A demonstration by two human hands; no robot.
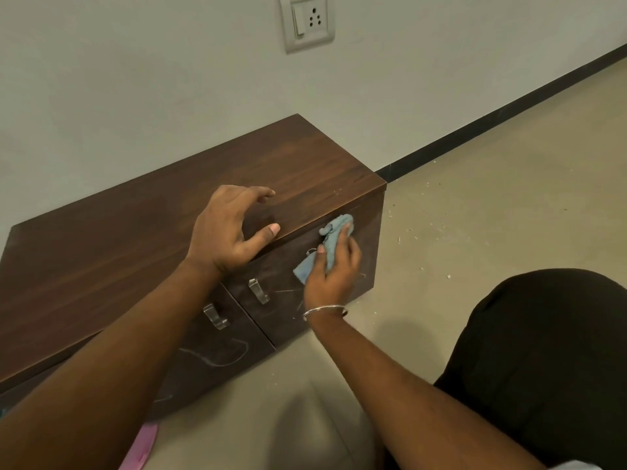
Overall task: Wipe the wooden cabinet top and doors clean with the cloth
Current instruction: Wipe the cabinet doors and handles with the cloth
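Low, long dark-brown wooden cabinet (169,212) standing on the beige tiled floor (492,198) against the pale grey wall (135,79), its flat top facing the camera and two doors on its front. The right-hand door (366,239) and the left-hand door (217,361) both carry pale chalk-like scribbles; each has a small clear angled handle (257,291), the two handles lying either side of the seam between the doors. Left hand (230,228) rests on the front edge of the cabinet top, fingers spread wide and lightly arched, thumb over the edge, holding nothing; judged a brace. Right hand (330,269), a thin metal bangle (324,311) at the wrist, presses a small, crumpled light-blue cloth (330,239) against the upper part of the right-hand door, fingers curled round the wad. The cloth looks soft, light and limp: best gathered in the palm and pressed flat, since a loose corner would trail. The cabinet appears stiff and heavy enough to stay put under rubbing. White wall socket with switch (307,22) above the cabinet; pale crumbs (437,228) on the floor to its right; pink object (142,446) at its near left corner, identity unclear
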